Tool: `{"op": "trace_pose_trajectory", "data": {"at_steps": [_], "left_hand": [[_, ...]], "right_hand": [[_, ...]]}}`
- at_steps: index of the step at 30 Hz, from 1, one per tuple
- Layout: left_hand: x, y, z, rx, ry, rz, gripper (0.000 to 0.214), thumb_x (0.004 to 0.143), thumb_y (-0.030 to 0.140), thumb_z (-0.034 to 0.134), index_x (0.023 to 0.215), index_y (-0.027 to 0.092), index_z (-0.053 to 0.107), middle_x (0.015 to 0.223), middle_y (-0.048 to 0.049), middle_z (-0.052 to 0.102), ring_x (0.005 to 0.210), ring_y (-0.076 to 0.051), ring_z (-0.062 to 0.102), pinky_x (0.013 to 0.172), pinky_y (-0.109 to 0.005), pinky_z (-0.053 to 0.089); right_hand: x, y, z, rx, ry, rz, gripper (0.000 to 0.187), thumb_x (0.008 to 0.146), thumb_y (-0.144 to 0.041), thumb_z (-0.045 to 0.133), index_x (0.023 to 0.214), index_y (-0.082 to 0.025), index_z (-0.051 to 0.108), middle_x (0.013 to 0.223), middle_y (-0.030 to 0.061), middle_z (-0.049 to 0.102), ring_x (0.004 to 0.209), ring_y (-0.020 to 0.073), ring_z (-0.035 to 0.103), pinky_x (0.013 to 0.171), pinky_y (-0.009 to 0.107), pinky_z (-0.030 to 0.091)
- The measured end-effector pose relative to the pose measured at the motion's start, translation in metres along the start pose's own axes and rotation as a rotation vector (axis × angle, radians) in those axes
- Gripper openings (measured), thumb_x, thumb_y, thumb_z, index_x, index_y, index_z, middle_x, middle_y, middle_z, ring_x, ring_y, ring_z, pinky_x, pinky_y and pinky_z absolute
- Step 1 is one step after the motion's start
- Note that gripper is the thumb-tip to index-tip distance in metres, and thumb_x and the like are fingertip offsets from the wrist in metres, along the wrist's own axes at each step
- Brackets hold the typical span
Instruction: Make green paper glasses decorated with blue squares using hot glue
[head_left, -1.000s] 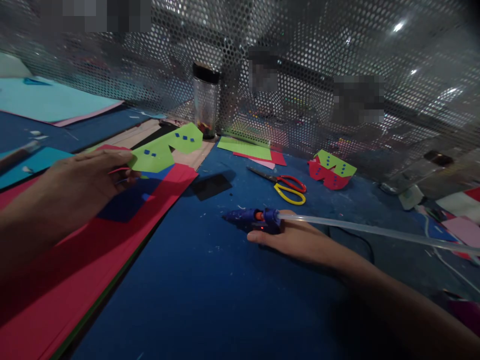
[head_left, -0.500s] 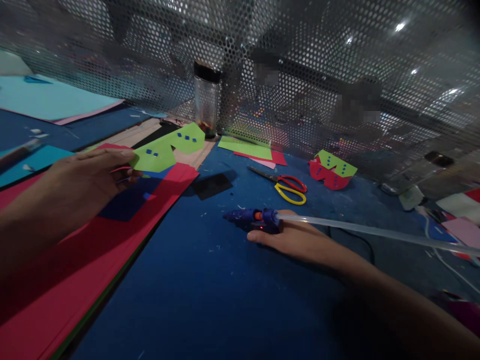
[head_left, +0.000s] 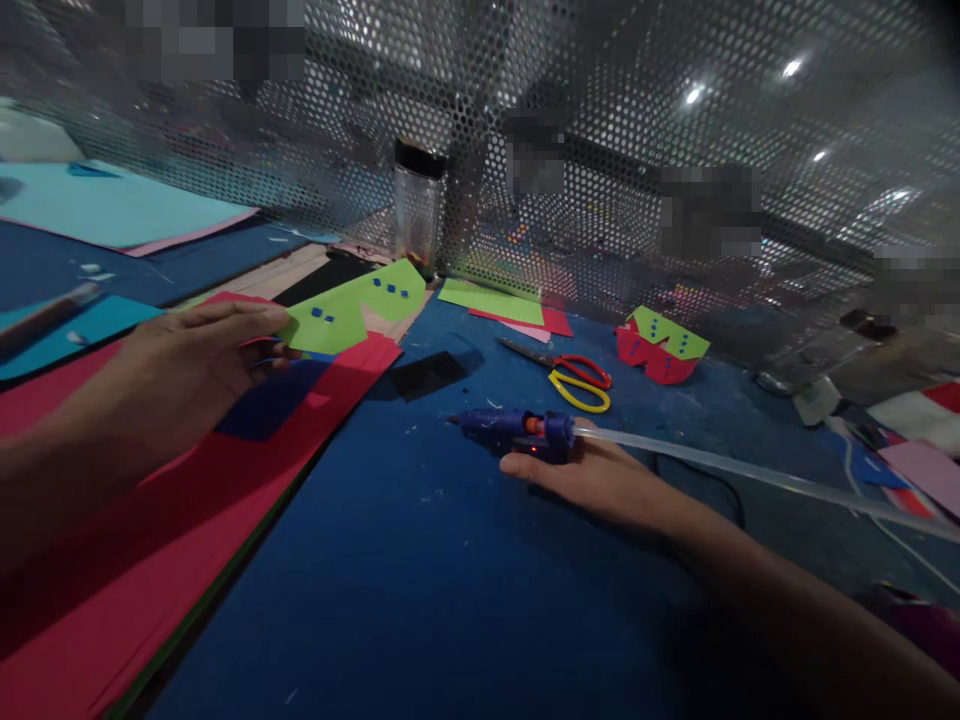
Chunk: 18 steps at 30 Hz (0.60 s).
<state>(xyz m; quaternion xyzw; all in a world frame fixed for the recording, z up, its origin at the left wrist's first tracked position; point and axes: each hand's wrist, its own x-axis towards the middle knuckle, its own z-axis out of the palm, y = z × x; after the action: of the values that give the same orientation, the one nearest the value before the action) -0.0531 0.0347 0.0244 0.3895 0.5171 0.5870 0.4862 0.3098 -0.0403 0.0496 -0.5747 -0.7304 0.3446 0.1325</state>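
Pinched between the thumb and fingers of my left hand (head_left: 202,375) is a green paper cutout (head_left: 337,318) with small blue squares on it. It is held above a stack of red paper sheets (head_left: 172,540) with a dark blue piece (head_left: 270,400) on top. My right hand (head_left: 581,480) grips a blue hot glue gun (head_left: 510,428), whose nozzle points left and whose small red light is lit. A long clear glue stick (head_left: 697,452) sticks out of its back. Scissors (head_left: 574,378) with red and yellow handles lie just beyond the gun.
A black square (head_left: 430,376) lies on the blue table (head_left: 390,580). Green and red paper pieces (head_left: 495,302), a lidded jar (head_left: 418,205) and a red-green cutout (head_left: 661,345) stand near the perforated metal screen (head_left: 480,90). Light blue sheets (head_left: 127,205) are at the left.
The green cutout in my left hand sits slightly farther right and lower in view. The glue gun has shifted slightly right, still in my right hand. The camera has moved a little.
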Motion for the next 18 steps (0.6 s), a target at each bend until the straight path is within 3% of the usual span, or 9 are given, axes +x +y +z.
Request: {"op": "trace_pose_trajectory", "data": {"at_steps": [3, 10, 14, 18], "left_hand": [[-0.003, -0.001, 0.002, -0.035, -0.010, 0.004, 0.014, 0.075, 0.023, 0.088, 0.084, 0.017, 0.078, 0.089, -0.0022, 0.076, 0.080, -0.015, 0.068, 0.071, -0.025, 0.058], [-0.013, -0.007, 0.007, 0.074, -0.135, 0.077, 0.024, 0.079, 0.037, 0.094, 0.090, 0.019, 0.083, 0.083, -0.0025, 0.073, 0.077, -0.016, 0.063, 0.068, -0.028, 0.052], [-0.031, -0.006, 0.018, 0.150, -0.220, 0.130, 0.026, 0.079, 0.041, 0.094, 0.091, 0.020, 0.084, 0.086, -0.0040, 0.076, 0.083, -0.019, 0.066, 0.076, -0.030, 0.054], [-0.054, -0.004, 0.035, 0.196, -0.323, 0.190, 0.027, 0.080, 0.044, 0.091, 0.091, 0.021, 0.084, 0.090, -0.0049, 0.078, 0.086, -0.021, 0.067, 0.081, -0.033, 0.056]], "right_hand": [[-0.005, -0.002, -0.001, 0.036, 0.003, 0.011, 0.045, 0.096, -0.065, 0.072, 0.115, -0.025, 0.081, 0.081, 0.0027, 0.072, 0.070, 0.0214, 0.062, 0.059, 0.032, 0.048], [-0.034, -0.007, 0.004, 0.059, 0.142, -0.186, 0.038, 0.096, -0.054, 0.076, 0.082, -0.022, 0.062, 0.074, -0.0021, 0.058, 0.065, 0.0139, 0.052, 0.058, 0.027, 0.041], [-0.050, 0.004, 0.012, -0.079, 0.235, -0.432, 0.028, 0.101, -0.043, 0.073, 0.087, -0.022, 0.062, 0.086, 0.0003, 0.065, 0.074, 0.0145, 0.058, 0.069, 0.027, 0.043], [-0.067, 0.018, 0.021, -0.303, 0.316, -0.487, 0.010, 0.099, -0.033, 0.071, 0.099, -0.023, 0.067, 0.098, 0.0037, 0.071, 0.084, 0.0185, 0.064, 0.075, 0.029, 0.043]]}}
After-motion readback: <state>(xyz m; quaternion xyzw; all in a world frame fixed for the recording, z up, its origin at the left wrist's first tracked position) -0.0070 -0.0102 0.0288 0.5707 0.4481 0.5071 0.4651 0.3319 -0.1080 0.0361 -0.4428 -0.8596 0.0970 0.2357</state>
